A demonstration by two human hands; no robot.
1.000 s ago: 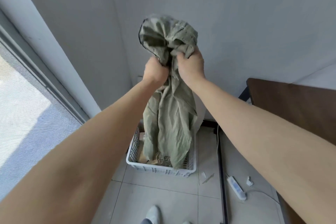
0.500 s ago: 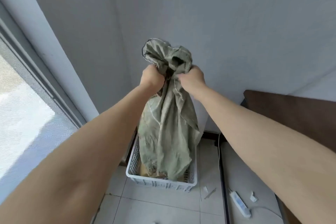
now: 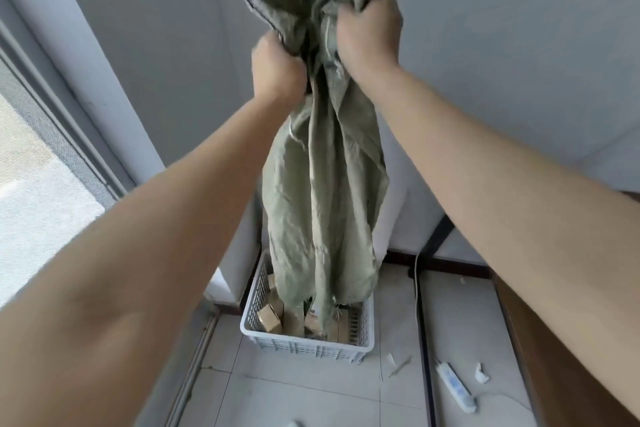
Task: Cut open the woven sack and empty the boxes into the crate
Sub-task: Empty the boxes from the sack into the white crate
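Observation:
A grey-green woven sack point(image 3: 322, 191) hangs upside down, bunched at its upper end. My left hand point(image 3: 277, 69) and my right hand point(image 3: 369, 31) both grip that bunched end, held high in front of the wall. The sack's open lower end dangles into a white slotted plastic crate point(image 3: 308, 345) on the tiled floor. Several small brown cardboard boxes point(image 3: 269, 319) lie inside the crate, partly hidden by the sack.
A white power strip point(image 3: 455, 386) with its cable lies on the floor to the crate's right, beside small scraps point(image 3: 481, 373). A dark wooden table edge point(image 3: 554, 340) stands at the right. A window with a sliding track fills the left. A shoe tip point(image 3: 294, 423) shows at the bottom.
Both hands have lifted the sack's bunched end higher after dipping it half a second ago. More boxes now show in the crate under the sack's mouth.

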